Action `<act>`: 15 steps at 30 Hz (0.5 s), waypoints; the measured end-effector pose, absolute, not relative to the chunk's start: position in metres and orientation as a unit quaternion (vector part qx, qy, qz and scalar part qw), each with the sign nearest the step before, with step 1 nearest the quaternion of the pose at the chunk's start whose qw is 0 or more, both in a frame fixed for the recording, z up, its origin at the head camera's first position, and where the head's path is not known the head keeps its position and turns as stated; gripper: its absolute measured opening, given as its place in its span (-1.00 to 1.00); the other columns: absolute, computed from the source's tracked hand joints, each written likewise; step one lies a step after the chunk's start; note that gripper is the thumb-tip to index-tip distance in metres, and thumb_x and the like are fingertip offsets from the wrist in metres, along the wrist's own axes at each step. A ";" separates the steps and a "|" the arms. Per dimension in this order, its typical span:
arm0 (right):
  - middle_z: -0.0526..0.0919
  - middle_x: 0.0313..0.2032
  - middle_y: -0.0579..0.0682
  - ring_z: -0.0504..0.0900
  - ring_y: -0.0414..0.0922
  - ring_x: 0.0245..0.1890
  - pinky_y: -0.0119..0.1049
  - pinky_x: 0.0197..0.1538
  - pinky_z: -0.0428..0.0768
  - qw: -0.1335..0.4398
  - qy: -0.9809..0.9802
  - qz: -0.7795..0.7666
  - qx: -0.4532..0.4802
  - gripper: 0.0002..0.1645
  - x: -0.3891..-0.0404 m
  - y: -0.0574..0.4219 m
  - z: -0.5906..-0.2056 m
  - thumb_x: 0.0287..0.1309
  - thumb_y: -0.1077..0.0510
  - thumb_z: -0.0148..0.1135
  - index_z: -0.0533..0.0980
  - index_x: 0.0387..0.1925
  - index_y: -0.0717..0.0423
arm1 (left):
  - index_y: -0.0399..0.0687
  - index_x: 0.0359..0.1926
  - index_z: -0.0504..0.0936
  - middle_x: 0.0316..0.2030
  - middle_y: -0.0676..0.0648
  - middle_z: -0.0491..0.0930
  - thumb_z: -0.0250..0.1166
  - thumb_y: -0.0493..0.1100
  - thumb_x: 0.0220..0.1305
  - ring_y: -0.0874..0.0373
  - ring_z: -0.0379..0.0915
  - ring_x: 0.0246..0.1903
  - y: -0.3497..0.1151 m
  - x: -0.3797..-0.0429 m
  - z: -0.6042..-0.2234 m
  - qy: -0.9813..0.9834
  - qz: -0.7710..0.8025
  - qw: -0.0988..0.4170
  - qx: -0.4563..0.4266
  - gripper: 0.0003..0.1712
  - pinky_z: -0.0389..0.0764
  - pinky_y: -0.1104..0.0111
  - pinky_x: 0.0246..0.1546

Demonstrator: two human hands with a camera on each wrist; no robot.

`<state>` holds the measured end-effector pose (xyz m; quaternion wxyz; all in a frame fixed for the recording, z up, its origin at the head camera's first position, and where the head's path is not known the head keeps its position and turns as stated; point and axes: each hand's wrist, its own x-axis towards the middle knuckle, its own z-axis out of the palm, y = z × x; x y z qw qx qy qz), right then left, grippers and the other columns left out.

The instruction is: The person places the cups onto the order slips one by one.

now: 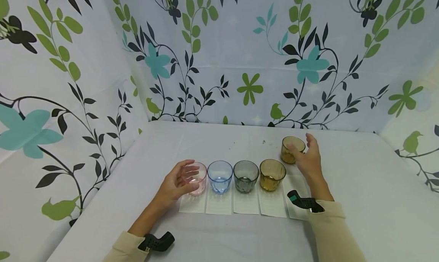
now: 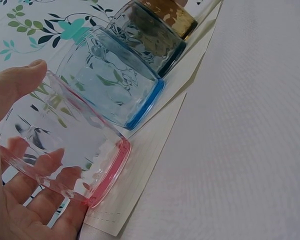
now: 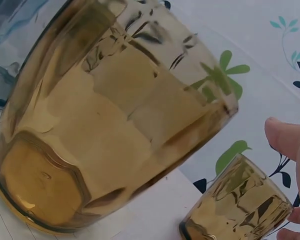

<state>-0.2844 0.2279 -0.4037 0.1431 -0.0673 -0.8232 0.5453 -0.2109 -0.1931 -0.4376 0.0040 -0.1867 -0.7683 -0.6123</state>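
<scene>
My left hand (image 1: 176, 182) holds a clear pink glass (image 1: 198, 178) at the left end of a row, thumb on one side and fingers round the other. In the left wrist view those fingers (image 2: 45, 200) show partly through the pink wall. Beside it stand a blue glass (image 1: 220, 177), a grey glass (image 1: 245, 177) and an amber glass (image 1: 272, 175). My right hand (image 1: 308, 159) is spread at a second amber glass (image 1: 289, 155) set farther back, thumb overlapping it. In the right wrist view this glass (image 3: 237, 205) stands upright near the fingertips.
Pale paper cards (image 1: 218, 204) lie side by side under the row. Another card (image 1: 296, 184) lies at the right end, partly beneath my right wrist. The white table (image 1: 212, 235) meets a patterned cloth backdrop (image 1: 219, 86) behind and at the sides.
</scene>
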 end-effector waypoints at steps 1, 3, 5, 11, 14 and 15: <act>-0.09 0.60 0.17 -0.11 0.16 0.59 0.18 0.54 0.05 0.139 -0.824 0.546 -0.064 0.12 -0.285 0.228 -0.405 0.34 -0.19 0.26 -0.15 0.62 0.08 | -0.15 0.47 0.22 0.31 -0.27 0.46 0.42 -0.25 0.24 -0.21 0.43 0.30 -0.193 -0.211 -0.438 -0.766 -0.614 0.003 -0.188 -0.15 0.42 0.04 0.33; -0.13 0.60 0.19 -0.14 0.18 0.59 0.19 0.55 0.01 0.132 -0.824 0.548 -0.059 0.13 -0.286 0.229 -0.407 0.34 -0.18 0.26 -0.18 0.62 0.09 | -0.18 0.47 0.21 0.31 -0.29 0.45 0.41 -0.27 0.25 -0.24 0.42 0.30 -0.192 -0.211 -0.438 -0.764 -0.617 0.001 -0.191 -0.15 0.42 0.05 0.33; -0.16 0.60 0.20 -0.16 0.19 0.59 0.18 0.55 -0.03 0.127 -0.822 0.553 -0.056 0.14 -0.288 0.230 -0.410 0.34 -0.16 0.26 -0.20 0.62 0.10 | -0.19 0.48 0.20 0.31 -0.30 0.44 0.40 -0.27 0.25 -0.25 0.42 0.30 -0.192 -0.211 -0.438 -0.762 -0.619 -0.002 -0.191 -0.15 0.43 0.07 0.33; -0.12 0.59 0.25 -0.09 0.16 0.58 0.08 0.57 -0.03 0.113 -0.813 0.568 -0.052 0.17 -0.293 0.230 -0.417 0.33 -0.12 0.29 -0.23 0.61 0.12 | -0.18 0.48 0.20 0.32 -0.28 0.44 0.40 -0.27 0.25 -0.25 0.41 0.31 -0.191 -0.210 -0.437 -0.763 -0.617 0.001 -0.190 -0.15 0.44 0.08 0.33; -0.07 0.58 0.24 -0.06 0.15 0.57 0.06 0.57 -0.01 0.103 -0.813 0.571 -0.054 0.19 -0.296 0.229 -0.419 0.30 -0.14 0.31 -0.23 0.62 0.09 | -0.16 0.48 0.20 0.32 -0.27 0.45 0.41 -0.26 0.24 -0.24 0.41 0.31 -0.192 -0.210 -0.437 -0.763 -0.618 0.001 -0.189 -0.14 0.44 0.09 0.32; -0.06 0.58 0.23 -0.06 0.14 0.58 0.06 0.57 -0.01 0.101 -0.812 0.572 -0.055 0.19 -0.296 0.228 -0.419 0.30 -0.14 0.31 -0.23 0.62 0.08 | -0.16 0.48 0.20 0.31 -0.27 0.45 0.41 -0.27 0.24 -0.24 0.41 0.31 -0.192 -0.210 -0.437 -0.763 -0.619 0.001 -0.190 -0.14 0.45 0.10 0.32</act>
